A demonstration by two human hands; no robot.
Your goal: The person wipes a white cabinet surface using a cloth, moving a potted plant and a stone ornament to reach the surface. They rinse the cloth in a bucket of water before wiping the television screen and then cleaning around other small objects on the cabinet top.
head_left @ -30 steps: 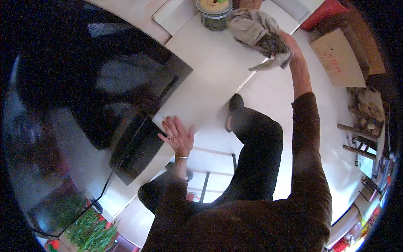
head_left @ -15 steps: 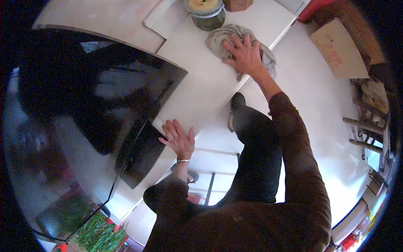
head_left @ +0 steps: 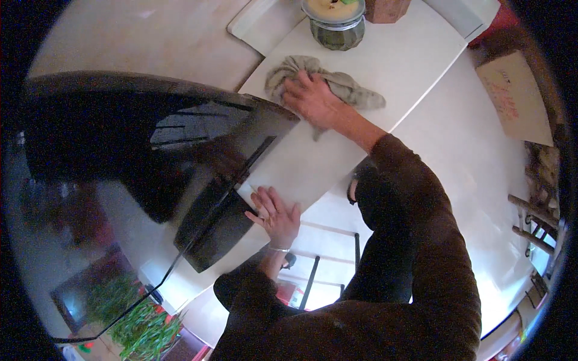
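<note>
The fingers point(head_left: 292, 90) of the right hand point(head_left: 316, 103) lie on a grey cloth point(head_left: 352, 90) atop a white surface point(head_left: 286, 163).

Here we are over a long white table point(head_left: 295, 168), its smooth top running slantwise from lower left to upper right. Towards the lower left we have the broad black base point(head_left: 211, 234) of a big dark screen, resting on the white. Further up we find a crumpled grey cloth point(head_left: 352, 90), spread loosely, 1 tip trailing, all of it short of the front edge. Beyond it we spot a round glass jar point(head_left: 337, 36), upright, pale on top, and just beside that, a brown container point(head_left: 387, 9), partly out of view.
</note>
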